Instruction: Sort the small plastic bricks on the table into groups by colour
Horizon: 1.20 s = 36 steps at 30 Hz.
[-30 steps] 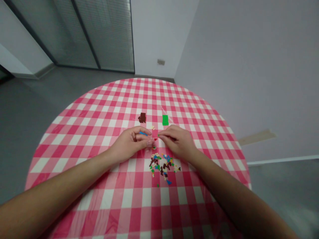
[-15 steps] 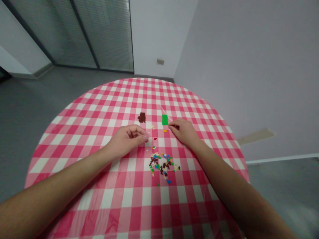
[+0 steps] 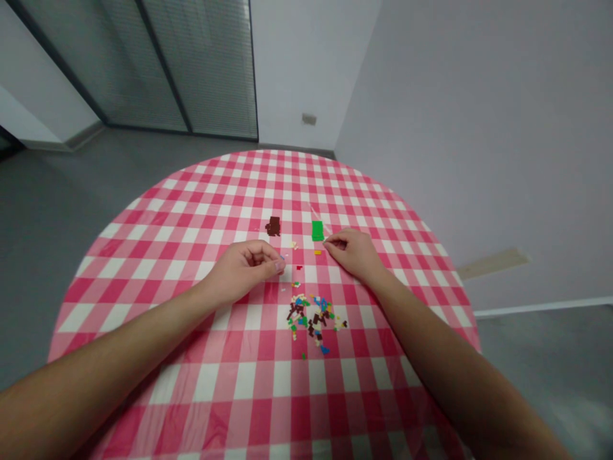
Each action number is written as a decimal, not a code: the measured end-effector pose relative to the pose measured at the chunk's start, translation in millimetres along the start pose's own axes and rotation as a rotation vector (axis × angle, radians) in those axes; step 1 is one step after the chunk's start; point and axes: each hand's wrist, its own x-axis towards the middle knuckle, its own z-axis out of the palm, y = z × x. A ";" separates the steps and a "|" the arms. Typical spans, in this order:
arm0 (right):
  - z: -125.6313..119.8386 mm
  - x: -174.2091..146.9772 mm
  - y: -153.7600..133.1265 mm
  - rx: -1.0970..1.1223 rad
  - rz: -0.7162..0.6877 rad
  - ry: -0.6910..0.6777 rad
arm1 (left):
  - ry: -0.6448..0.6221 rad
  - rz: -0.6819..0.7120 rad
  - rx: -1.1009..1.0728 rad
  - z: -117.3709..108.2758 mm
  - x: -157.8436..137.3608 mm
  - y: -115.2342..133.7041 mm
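Note:
My left hand [image 3: 251,267] is held over the table with thumb and index finger pinched together. A faint bluish spot shows at those fingertips, too small to name. My right hand [image 3: 348,251] is closed in a pinch near the lower right corner of a green building plate [image 3: 317,230]; whatever the fingers hold is hidden. Just below the plate lies a small yellow brick [image 3: 317,252]. Between the hands are a tiny red brick [image 3: 299,268] and some cream pieces [image 3: 294,245]. Beyond my left hand sits a cluster of dark brown bricks [image 3: 273,226].
A loose pile of small mixed bricks [image 3: 316,318] in brown, blue, green, cream and yellow lies nearer to me. A red-and-white checked cloth [image 3: 211,383] covers the round table. Behind it stand a pale wall [image 3: 297,76] and a glazed partition [image 3: 211,70].
The bluish spot at my left fingertips shows a little more now. Otherwise both hands and the bricks have kept their places.

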 end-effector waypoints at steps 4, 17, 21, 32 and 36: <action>1.9 0.2 -1.1 -0.007 0.011 0.018 | -0.001 -0.003 0.012 0.2 -0.2 0.1; 5.2 -0.6 -0.5 -0.017 -0.040 0.055 | -0.001 -0.004 0.008 -0.3 -0.1 -1.0; 5.6 -0.6 0.2 -0.025 -0.063 0.031 | -0.007 0.005 0.011 -0.2 -0.8 0.3; 6.9 0.0 0.5 -0.039 -0.038 0.042 | -0.021 -0.005 0.022 -0.6 -1.6 -0.2; 6.6 0.8 0.2 -0.041 -0.016 0.046 | -0.021 -0.006 0.035 -0.5 -2.1 -0.7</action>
